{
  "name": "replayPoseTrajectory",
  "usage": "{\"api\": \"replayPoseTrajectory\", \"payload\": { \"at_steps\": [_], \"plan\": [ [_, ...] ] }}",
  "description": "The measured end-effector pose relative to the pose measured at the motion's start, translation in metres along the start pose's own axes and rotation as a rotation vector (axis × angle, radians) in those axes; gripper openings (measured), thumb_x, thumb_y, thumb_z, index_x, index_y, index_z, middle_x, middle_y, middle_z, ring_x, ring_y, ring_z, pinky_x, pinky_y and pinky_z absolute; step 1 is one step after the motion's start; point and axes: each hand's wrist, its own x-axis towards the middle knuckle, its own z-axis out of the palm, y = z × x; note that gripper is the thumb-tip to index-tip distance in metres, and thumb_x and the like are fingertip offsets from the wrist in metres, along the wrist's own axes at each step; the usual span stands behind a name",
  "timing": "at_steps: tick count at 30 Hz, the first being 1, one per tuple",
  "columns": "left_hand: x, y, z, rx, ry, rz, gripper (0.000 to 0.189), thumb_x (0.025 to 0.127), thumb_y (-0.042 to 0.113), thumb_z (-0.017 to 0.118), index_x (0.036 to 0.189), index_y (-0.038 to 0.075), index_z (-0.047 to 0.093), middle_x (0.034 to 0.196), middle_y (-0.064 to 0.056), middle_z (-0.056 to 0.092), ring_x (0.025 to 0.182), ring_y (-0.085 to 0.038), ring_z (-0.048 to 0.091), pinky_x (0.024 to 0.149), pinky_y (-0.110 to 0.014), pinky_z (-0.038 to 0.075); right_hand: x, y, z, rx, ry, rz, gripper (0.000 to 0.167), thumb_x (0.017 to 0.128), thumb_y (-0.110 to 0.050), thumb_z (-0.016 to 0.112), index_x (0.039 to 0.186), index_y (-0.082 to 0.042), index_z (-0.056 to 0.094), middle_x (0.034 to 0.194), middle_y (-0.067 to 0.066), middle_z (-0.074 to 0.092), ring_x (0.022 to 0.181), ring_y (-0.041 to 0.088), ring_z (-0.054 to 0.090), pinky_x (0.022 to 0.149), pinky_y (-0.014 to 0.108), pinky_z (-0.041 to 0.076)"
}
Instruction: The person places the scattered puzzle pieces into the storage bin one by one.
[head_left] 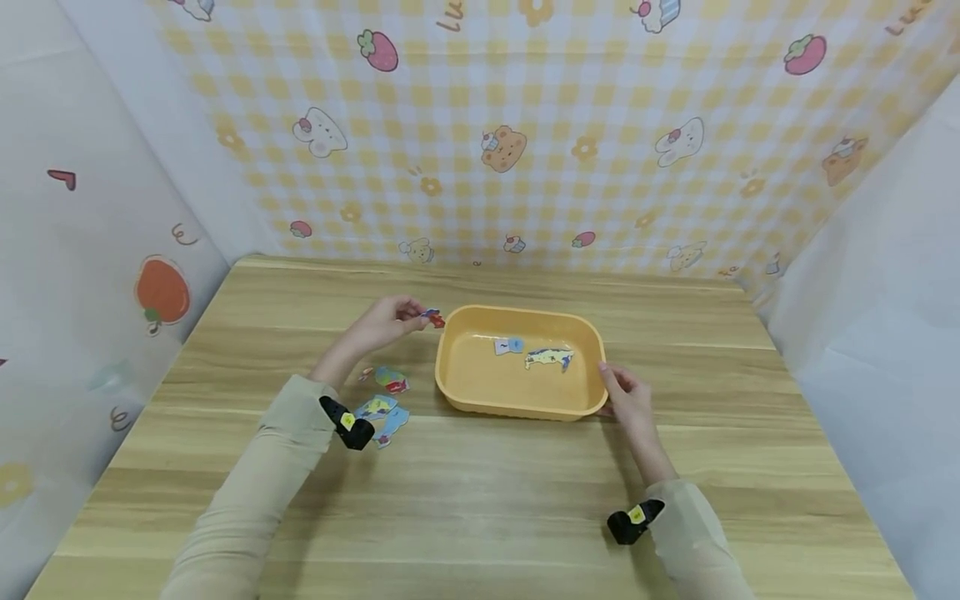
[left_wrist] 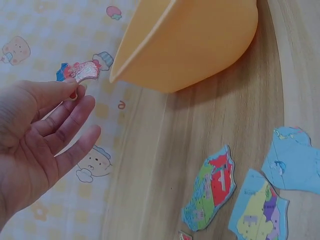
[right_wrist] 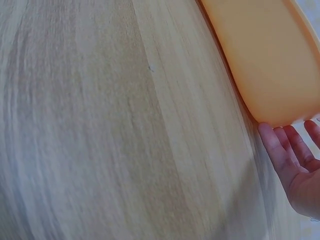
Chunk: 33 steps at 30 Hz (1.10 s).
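Observation:
Between thumb and index finger, my left hand [head_left: 390,321] pinches a red and blue map puzzle piece [left_wrist: 82,71] just outside the left rim of a yellow plastic tray [head_left: 517,412]. The other fingers of that hand are spread loosely. My right hand [head_left: 630,400] grips the tray's right end, thumb at the rim and fingertips against the outer wall. Inside the tray lie a small pale blue piece [head_left: 508,346] and a yellowish map piece [head_left: 549,357]. Beside my left wrist, a green and red piece [left_wrist: 210,189] and a yellow and purple piece [left_wrist: 257,210] lie on the table.
A light blue piece [left_wrist: 295,160] lies by the yellow and purple one, and a tiny red piece [left_wrist: 184,235] is nearby. The wooden table [head_left: 480,517] meets a yellow checked cloth [head_left: 420,192] behind, with white sheets at both sides.

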Motion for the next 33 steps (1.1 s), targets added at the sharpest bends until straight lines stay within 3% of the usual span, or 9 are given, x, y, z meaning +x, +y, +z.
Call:
{"api": "replayPoseTrajectory", "payload": {
  "at_steps": [7, 12, 16, 23, 29, 33],
  "plan": [
    [0.007, 0.01, 0.006, 0.001, -0.032, 0.027, 0.025, 0.092, 0.012, 0.052, 0.11, -0.004, 0.056, 0.105, -0.023, 0.061, 0.095, -0.031, 0.059, 0.08, -0.035, 0.051, -0.001, 0.0, 0.001, 0.003, 0.007, 0.003, 0.053, 0.091, -0.038, 0.051, 0.121, 0.005, 0.052, 0.093, 0.004, 0.06, 0.064, 0.002, 0.06, 0.056, 0.022, 0.055],
    [0.014, 0.017, 0.016, 0.016, -0.045, 0.031, 0.024, 0.092, 0.013, 0.052, 0.109, -0.002, 0.058, 0.1, -0.019, 0.062, 0.093, -0.032, 0.059, 0.076, -0.031, 0.05, -0.001, 0.0, 0.001, -0.004, 0.013, 0.021, 0.053, 0.09, -0.039, 0.052, 0.121, 0.004, 0.053, 0.088, -0.002, 0.059, 0.062, 0.001, 0.059, 0.054, 0.021, 0.054],
    [0.02, 0.021, 0.023, 0.023, -0.049, 0.031, 0.023, 0.091, 0.01, 0.052, 0.109, -0.003, 0.058, 0.098, -0.018, 0.062, 0.09, -0.031, 0.059, 0.076, -0.033, 0.051, 0.0, -0.001, 0.0, -0.011, 0.013, 0.019, 0.053, 0.09, -0.039, 0.052, 0.121, 0.004, 0.053, 0.093, 0.004, 0.059, 0.064, 0.001, 0.059, 0.055, 0.02, 0.054],
    [0.032, 0.028, 0.036, 0.12, -0.061, 0.069, 0.019, 0.092, 0.009, 0.051, 0.105, -0.001, 0.06, 0.097, -0.014, 0.063, 0.087, -0.022, 0.058, 0.076, -0.028, 0.049, 0.002, -0.001, -0.002, -0.006, 0.001, 0.008, 0.053, 0.091, -0.037, 0.052, 0.122, 0.005, 0.052, 0.096, 0.006, 0.06, 0.067, 0.002, 0.06, 0.057, 0.021, 0.055],
    [0.041, 0.034, 0.046, 0.165, -0.116, 0.149, 0.016, 0.092, 0.006, 0.05, 0.099, -0.001, 0.063, 0.091, -0.014, 0.066, 0.085, -0.026, 0.061, 0.071, -0.024, 0.049, 0.003, -0.001, -0.002, 0.008, -0.004, 0.01, 0.052, 0.091, -0.036, 0.053, 0.122, 0.005, 0.051, 0.097, 0.007, 0.059, 0.068, 0.002, 0.061, 0.058, 0.023, 0.055],
    [0.044, 0.039, 0.053, 0.241, -0.133, 0.156, 0.016, 0.092, 0.005, 0.049, 0.098, -0.001, 0.063, 0.092, -0.013, 0.066, 0.083, -0.021, 0.06, 0.071, -0.024, 0.049, 0.003, 0.0, -0.001, 0.001, 0.005, 0.01, 0.053, 0.09, -0.037, 0.053, 0.121, 0.005, 0.052, 0.093, 0.003, 0.06, 0.066, 0.002, 0.061, 0.058, 0.022, 0.055]
  ]
}}
